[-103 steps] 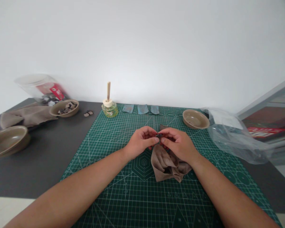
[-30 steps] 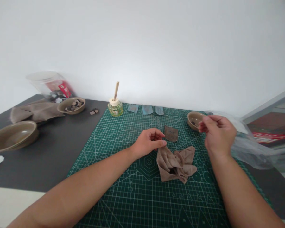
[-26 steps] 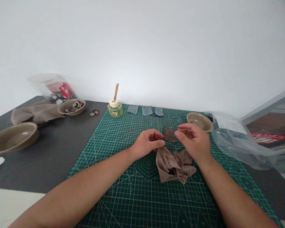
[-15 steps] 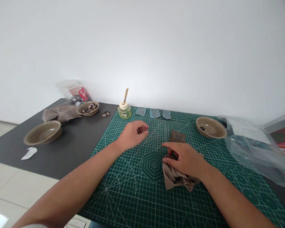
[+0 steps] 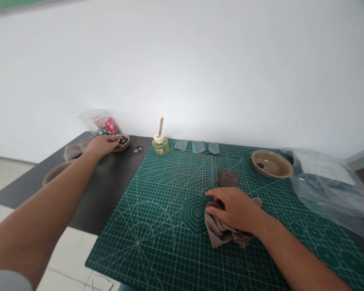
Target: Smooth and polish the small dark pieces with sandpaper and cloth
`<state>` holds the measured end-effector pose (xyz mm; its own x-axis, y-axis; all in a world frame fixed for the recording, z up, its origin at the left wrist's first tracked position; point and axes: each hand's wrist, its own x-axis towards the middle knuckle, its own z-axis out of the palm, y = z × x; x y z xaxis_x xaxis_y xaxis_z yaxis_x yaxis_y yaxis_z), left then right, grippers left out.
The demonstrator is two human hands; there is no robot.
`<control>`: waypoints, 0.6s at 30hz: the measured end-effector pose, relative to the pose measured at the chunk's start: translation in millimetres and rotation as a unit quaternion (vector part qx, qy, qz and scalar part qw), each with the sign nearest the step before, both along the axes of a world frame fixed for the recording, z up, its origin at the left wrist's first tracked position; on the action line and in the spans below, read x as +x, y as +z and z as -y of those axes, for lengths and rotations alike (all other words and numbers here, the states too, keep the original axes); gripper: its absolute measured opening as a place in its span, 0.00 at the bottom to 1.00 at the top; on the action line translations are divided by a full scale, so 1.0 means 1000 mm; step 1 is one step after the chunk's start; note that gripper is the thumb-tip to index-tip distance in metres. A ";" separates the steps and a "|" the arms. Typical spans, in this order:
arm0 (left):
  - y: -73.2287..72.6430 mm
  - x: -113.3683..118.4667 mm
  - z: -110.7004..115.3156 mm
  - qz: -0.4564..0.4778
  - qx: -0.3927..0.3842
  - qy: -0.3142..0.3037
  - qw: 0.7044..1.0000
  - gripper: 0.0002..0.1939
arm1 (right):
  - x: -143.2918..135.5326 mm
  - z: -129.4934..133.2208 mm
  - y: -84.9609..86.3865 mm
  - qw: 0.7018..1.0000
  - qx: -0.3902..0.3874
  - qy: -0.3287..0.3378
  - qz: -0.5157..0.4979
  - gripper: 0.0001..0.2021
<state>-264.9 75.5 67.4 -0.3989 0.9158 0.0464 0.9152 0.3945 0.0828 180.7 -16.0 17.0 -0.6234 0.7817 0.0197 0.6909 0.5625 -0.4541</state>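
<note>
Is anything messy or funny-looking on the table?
A little. A few small pieces lie loose on the dark tabletop, beside the small bowl that holds similar ones. They look strayed, but may be there on purpose. I see nothing spilled or broken.

The cutting mat (image 5: 176, 178) looks like smooth green plastic, matt, with pale printed lines. Crumpled beneath the right hand (image 5: 235, 210) is a brown cloth (image 5: 220, 234), soft and dull. The bowl (image 5: 276, 165) at the right of the frame appears to be glazed ceramic, smooth and faintly glossy. Beside it lies a clear plastic bag (image 5: 324, 190), thin, wrinkled and shiny. The reed diffuser (image 5: 160, 146) has clear glass and matt, wood-like sticks. The dark grey desk (image 5: 109, 190) looks smooth and matt.
</note>
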 end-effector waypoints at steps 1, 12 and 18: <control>0.000 0.000 -0.003 0.001 -0.010 -0.005 1.000 0.21 | 0.000 0.000 0.000 1.000 0.001 -0.001 0.000 0.16; 0.008 0.016 -0.017 -0.050 -0.027 -0.022 0.998 0.20 | 0.002 0.001 0.005 1.000 0.005 0.002 -0.015 0.16; 0.025 0.039 0.002 -0.025 0.045 -0.010 0.999 0.23 | 0.004 0.001 0.008 1.000 0.007 0.011 -0.010 0.18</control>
<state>-225.7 73.9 92.4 -0.3751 0.9151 0.1480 0.9269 0.3684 0.0710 184.2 -17.3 24.7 -0.6394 0.7676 0.0432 0.6692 0.5833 -0.4604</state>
